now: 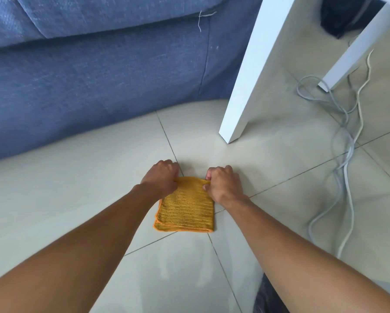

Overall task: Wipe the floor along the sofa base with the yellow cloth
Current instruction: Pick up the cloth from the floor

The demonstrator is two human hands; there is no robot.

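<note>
A folded yellow cloth (186,210) lies flat on the pale tiled floor (76,188), a short way in front of the blue sofa base (88,91). My left hand (161,178) pinches the cloth's far left corner. My right hand (222,184) grips its far right corner, fingers curled over the edge. Both hands rest on the floor at the cloth's far edge. A strip of bare tile separates the cloth from the sofa.
A white table leg (246,86) stands on the floor just right of the sofa, with a second leg (356,50) further back. Grey and white cables (345,154) trail across the tiles at right. A dark object (343,16) sits under the table.
</note>
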